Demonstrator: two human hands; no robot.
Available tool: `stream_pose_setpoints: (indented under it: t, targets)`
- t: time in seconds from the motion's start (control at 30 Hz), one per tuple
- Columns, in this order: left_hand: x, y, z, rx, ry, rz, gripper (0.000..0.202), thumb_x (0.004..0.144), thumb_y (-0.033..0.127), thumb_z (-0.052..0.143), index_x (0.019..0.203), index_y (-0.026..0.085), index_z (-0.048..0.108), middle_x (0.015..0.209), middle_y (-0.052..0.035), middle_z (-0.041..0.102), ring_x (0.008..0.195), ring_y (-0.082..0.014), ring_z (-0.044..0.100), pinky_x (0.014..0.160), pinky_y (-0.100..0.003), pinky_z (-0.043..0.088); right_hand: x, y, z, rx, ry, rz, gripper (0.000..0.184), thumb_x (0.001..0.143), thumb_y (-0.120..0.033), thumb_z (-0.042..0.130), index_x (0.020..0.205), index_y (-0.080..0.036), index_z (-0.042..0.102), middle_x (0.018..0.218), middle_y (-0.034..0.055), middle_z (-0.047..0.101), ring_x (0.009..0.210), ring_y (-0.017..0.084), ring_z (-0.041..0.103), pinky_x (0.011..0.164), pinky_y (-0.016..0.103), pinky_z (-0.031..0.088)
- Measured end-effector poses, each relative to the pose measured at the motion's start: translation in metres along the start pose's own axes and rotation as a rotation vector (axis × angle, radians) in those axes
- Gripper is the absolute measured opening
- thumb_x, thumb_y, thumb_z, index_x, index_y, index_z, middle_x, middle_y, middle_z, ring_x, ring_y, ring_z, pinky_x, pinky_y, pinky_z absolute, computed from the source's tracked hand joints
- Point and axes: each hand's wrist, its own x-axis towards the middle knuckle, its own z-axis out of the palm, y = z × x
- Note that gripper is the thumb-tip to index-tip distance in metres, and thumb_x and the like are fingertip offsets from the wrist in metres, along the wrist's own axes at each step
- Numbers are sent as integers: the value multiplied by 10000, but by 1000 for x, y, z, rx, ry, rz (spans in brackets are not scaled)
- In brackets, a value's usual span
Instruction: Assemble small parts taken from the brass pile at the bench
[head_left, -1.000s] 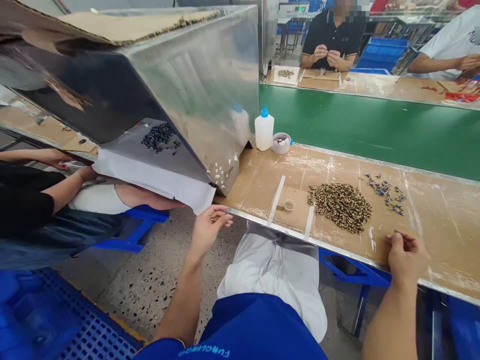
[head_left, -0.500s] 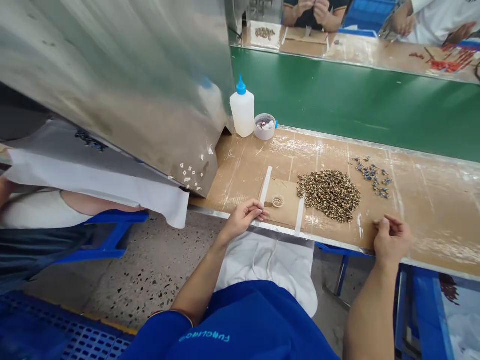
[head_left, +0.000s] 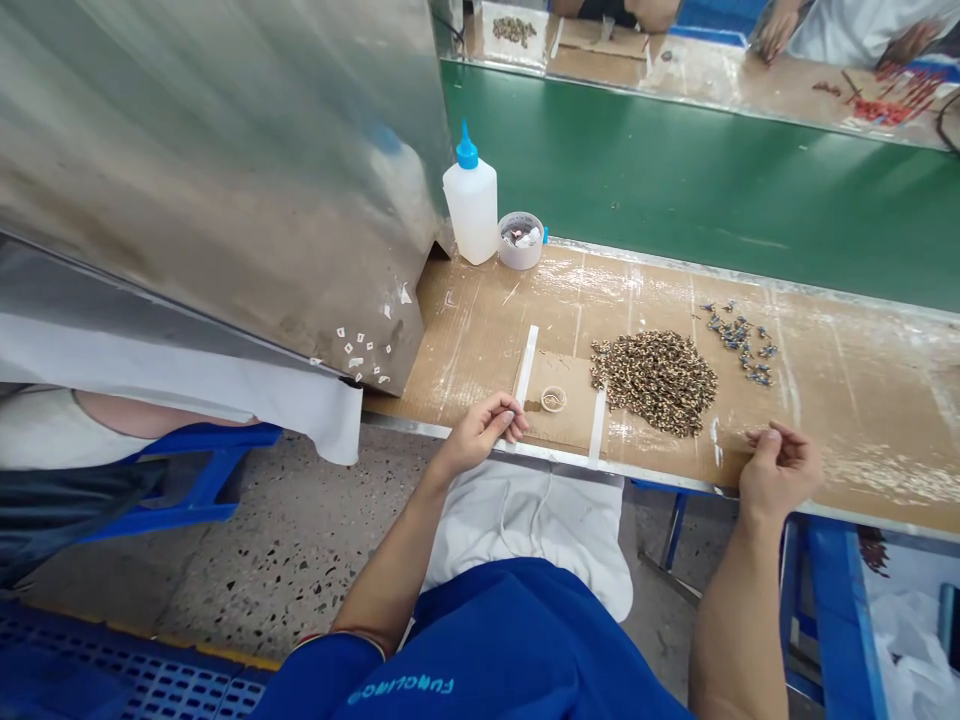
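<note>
My left hand (head_left: pixel 484 430) rests at the front edge of the cardboard-covered bench (head_left: pixel 840 400), fingers pinched together beside a white strip (head_left: pixel 525 365); what they hold is too small to name. My right hand (head_left: pixel 780 465) sits at the bench edge further right, fingers curled in a pinch on something I cannot make out. Between the hands lies a heap of small gold and dark beads (head_left: pixel 652 368). A small ring (head_left: pixel 553 399) lies on a cardboard patch between two white strips. A scatter of blue beads (head_left: pixel 739 335) lies behind the heap.
A white glue bottle with a blue cap (head_left: pixel 470 200) and a small round tub (head_left: pixel 520 240) stand at the back left. A big shiny metal housing (head_left: pixel 225 170) overhangs on the left. A green belt (head_left: pixel 712 200) runs behind the bench. Other people's hands work beyond it.
The view has swung down and right. My left hand came from the air off the bench's left end to its front edge beside the white strip. My right hand stayed at the edge.
</note>
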Motion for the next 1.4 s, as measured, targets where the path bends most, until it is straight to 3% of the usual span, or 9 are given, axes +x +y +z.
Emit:
stream_pose_setpoints:
  t: [0.13, 0.27, 0.37, 0.47, 0.6, 0.77, 0.93, 1.13, 1.4]
  targets:
    - [-5, 5, 1, 56, -45, 47, 352, 902, 509, 626, 887, 161, 578, 722, -8, 601, 567, -82, 500, 531, -199, 416, -29, -35, 8, -29, -158, -128, 441, 859, -583, 541, 938, -164, 650, 772, 85, 698, 692, 215, 661, 738, 390, 549]
    - [-4, 5, -2, 40, -39, 73, 421, 909, 582, 585, 868, 164, 567, 655, 29, 495, 518, -68, 416, 484, -189, 355, -67, -76, 35, 137, -522, -299, 303, 904, -475, 561, 969, -198, 667, 866, 81, 732, 763, 210, 690, 713, 350, 560]
    - [3, 2, 1, 77, -4, 70, 426, 908, 587, 582, 877, 162, 582, 642, 35, 490, 495, -67, 434, 454, -181, 359, -91, -94, 61, 290, -712, -361, 246, 935, -398, 547, 1058, -204, 635, 858, 65, 723, 744, 195, 681, 684, 332, 566]
    - [7, -4, 6, 114, 31, 69, 433, 913, 580, 571, 930, 149, 618, 671, 13, 563, 481, -73, 504, 431, -184, 401, -105, -99, 79, 350, -809, -347, 269, 932, -368, 564, 1144, -205, 598, 865, 56, 718, 689, 178, 659, 633, 313, 557]
    - [5, -7, 7, 73, 46, 42, 431, 903, 567, 592, 935, 139, 631, 661, 5, 601, 474, -82, 566, 422, -181, 444, -111, -101, 87, 368, -801, -315, 251, 937, -363, 568, 1131, -211, 616, 874, 56, 720, 719, 185, 663, 647, 315, 555]
    - [9, -2, -4, -65, -45, -49, 444, 851, 571, 665, 936, 138, 613, 649, 12, 606, 459, -86, 578, 401, -178, 452, -110, -106, 88, 357, -742, -399, 187, 971, -320, 522, 919, -228, 676, 852, 56, 695, 718, 190, 633, 622, 313, 518]
    - [11, 0, -6, -63, -87, -78, 423, 850, 539, 677, 940, 131, 615, 668, 6, 617, 474, -94, 601, 411, -184, 469, -107, -112, 93, 286, -649, -540, 165, 970, -271, 539, 908, -246, 689, 950, 83, 670, 922, 244, 624, 797, 408, 528]
    - [8, -3, -1, -29, -3, -52, 411, 827, 519, 711, 936, 132, 627, 715, -33, 683, 554, -111, 647, 497, -197, 515, -96, -121, 105, 214, -671, -753, 206, 996, -227, 501, 922, -255, 691, 1028, 90, 670, 949, 249, 599, 848, 437, 509]
    - [6, -3, -4, -3, -13, -61, 409, 814, 512, 732, 934, 130, 652, 831, -113, 774, 653, -147, 692, 602, -242, 557, -78, -122, 92, 165, -779, -824, 228, 996, -244, 510, 872, -263, 701, 985, 77, 660, 913, 242, 578, 800, 409, 512]
